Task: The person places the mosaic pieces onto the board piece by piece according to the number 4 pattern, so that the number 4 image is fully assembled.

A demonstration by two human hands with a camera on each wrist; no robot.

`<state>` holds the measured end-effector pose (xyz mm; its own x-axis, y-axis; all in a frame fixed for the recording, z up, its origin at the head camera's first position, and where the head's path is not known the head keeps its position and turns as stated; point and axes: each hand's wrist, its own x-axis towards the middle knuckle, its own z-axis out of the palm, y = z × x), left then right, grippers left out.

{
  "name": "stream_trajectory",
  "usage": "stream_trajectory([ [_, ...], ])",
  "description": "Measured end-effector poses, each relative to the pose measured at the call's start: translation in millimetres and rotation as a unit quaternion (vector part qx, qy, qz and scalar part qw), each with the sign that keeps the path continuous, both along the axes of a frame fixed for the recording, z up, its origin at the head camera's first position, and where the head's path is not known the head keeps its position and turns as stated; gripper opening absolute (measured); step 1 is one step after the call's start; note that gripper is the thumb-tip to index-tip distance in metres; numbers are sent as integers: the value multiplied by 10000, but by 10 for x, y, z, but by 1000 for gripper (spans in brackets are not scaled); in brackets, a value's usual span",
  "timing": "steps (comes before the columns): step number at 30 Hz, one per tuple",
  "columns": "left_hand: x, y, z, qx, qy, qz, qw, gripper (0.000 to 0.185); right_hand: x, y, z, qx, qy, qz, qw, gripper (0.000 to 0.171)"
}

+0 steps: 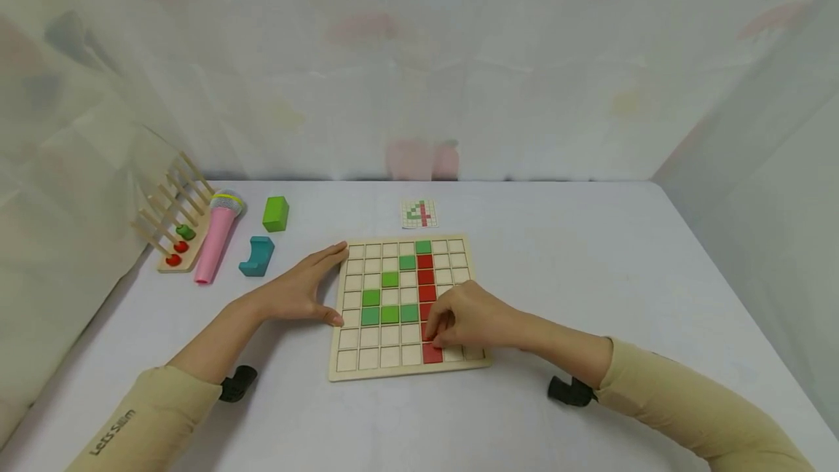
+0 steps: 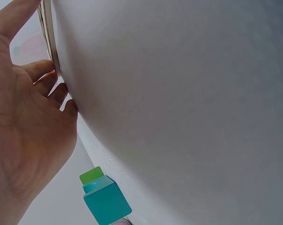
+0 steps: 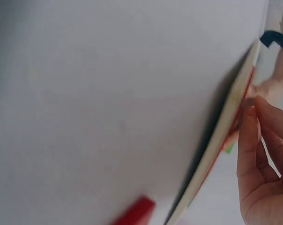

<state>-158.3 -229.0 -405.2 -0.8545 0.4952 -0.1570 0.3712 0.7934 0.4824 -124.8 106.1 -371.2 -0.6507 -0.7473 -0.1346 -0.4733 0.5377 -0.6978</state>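
Note:
A square wooden grid board (image 1: 349, 359) lies on the table, with green tiles (image 1: 390, 279) in some cells and a column of red tiles (image 1: 425, 277). Along the board's left edge rests my left hand (image 1: 298, 286), fingers extended to the upper corner and thumb lower down the edge. My right hand (image 1: 475, 315) is over the lower part of the red column. Its thumb and fingertips come together right at the lowest red tile (image 1: 432, 354), which lies flat in its cell. In the right wrist view nothing shows between the fingertips (image 3: 252, 111).
Behind the board lies a small pattern card (image 1: 419, 214). To the left are a green block (image 1: 276, 214), a teal curved block (image 1: 258, 256), a pink toy microphone (image 1: 215, 242) and a peg stand (image 1: 194, 242). A blurred red thing (image 3: 137, 213) shows low in the right wrist view.

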Motion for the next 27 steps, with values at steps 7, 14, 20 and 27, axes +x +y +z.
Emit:
stream_trajectory([
  [7,-4,-2,-11,-4,-4,-12,10000,127,-182,180,87,-121,11,-398,9991,7],
  [14,-8,2,-17,19,-1,-27,10000,127,-362,459,128,-34,-142,-629,9979,5],
  [20,-12,8,-16,1,7,-26,10000,127,-464,750,106,43,-310,-358,9989,7],
  [27,1,8,2,-23,-41,2,10000,127,-504,1010,88,192,-622,-73,9979,11],
])
